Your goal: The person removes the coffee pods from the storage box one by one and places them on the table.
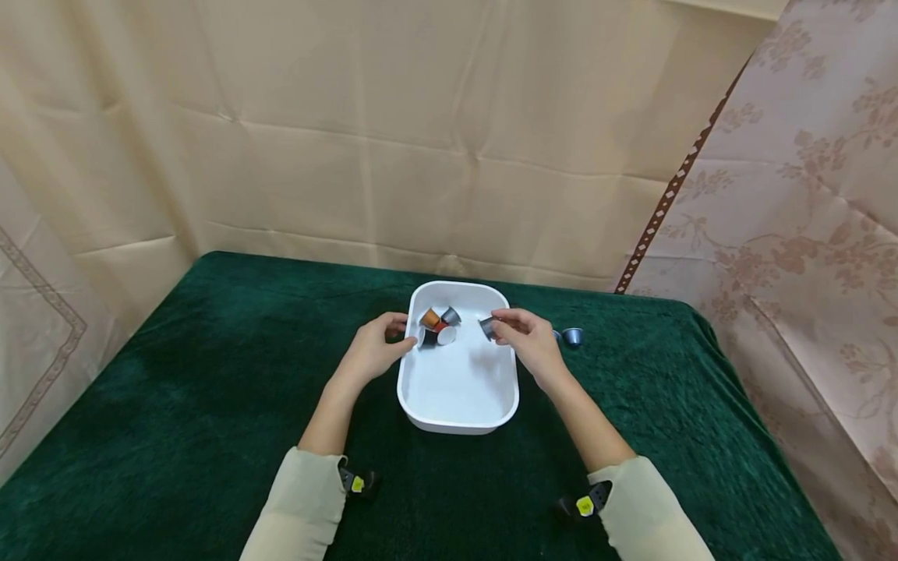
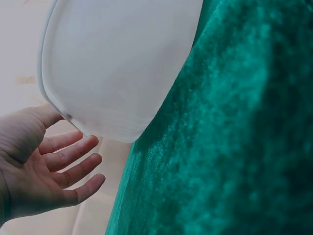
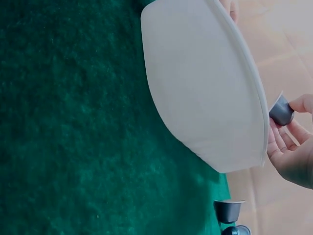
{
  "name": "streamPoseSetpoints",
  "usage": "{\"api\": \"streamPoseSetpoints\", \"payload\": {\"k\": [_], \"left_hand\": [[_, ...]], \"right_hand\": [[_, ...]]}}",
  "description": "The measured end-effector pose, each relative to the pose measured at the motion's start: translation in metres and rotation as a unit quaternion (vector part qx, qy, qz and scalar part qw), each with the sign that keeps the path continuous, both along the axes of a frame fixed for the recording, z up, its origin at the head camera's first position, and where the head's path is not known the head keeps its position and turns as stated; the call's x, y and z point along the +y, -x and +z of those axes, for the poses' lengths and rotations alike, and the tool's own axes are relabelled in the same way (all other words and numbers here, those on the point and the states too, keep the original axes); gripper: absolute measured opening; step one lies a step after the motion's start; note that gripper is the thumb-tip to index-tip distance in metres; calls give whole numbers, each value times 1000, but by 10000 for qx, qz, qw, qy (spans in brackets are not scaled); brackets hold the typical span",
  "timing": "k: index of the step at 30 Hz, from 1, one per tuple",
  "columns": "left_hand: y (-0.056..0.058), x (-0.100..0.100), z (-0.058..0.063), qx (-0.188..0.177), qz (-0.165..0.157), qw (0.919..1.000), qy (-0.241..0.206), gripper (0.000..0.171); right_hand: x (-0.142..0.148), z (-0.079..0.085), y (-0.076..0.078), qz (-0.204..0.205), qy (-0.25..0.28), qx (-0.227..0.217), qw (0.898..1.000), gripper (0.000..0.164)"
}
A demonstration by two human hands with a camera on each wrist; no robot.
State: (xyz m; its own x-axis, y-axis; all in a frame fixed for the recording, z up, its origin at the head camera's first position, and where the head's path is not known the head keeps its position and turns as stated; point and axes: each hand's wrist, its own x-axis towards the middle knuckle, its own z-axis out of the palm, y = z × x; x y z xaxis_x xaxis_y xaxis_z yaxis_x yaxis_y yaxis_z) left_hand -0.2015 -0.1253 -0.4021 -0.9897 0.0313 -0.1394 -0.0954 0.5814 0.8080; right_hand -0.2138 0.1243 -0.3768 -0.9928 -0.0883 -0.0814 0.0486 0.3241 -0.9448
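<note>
A white plastic tray [image 1: 459,393] stands on the green cloth. My left hand [image 1: 372,348] pinches its left rim, thumb on the edge and the other fingers loosely spread outside, as the left wrist view shows. Between thumb and fingertips my right hand [image 1: 531,343] holds a dark grey coffee capsule [image 3: 282,111], tilted, over the tray's right rim. Several capsules lie in a cluster at the tray's far left, among them an orange capsule [image 1: 430,318], a grey capsule [image 1: 451,316] and one with its white lid [image 1: 446,336] facing up.
Just right of the tray, beyond my right hand, a blue-grey capsule [image 1: 573,336] lies on the cloth with another partly hidden beside it. The green cloth [image 1: 231,389] covers the table. Beige curtains [image 1: 421,156] hang behind, and a patterned curtain [image 1: 793,195] hangs at the right.
</note>
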Motion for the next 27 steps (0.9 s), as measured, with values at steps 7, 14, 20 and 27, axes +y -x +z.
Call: {"api": "streamPoseSetpoints", "payload": {"k": [7, 14, 20, 27], "left_hand": [[1, 1, 1, 7, -2, 10000, -8, 49], [0, 1, 1, 5, 1, 10000, 2, 49], [0, 1, 0, -12, -8, 10000, -4, 49], [0, 0, -1, -16, 22, 10000, 11, 50]], "right_hand": [[9, -3, 2, -98, -31, -8, 9999, 33], [15, -4, 1, -113, 39, 33, 9999, 33], [22, -5, 1, -194, 221, -21, 9996, 35], [32, -7, 4, -348, 364, -25, 9987, 40]]}}
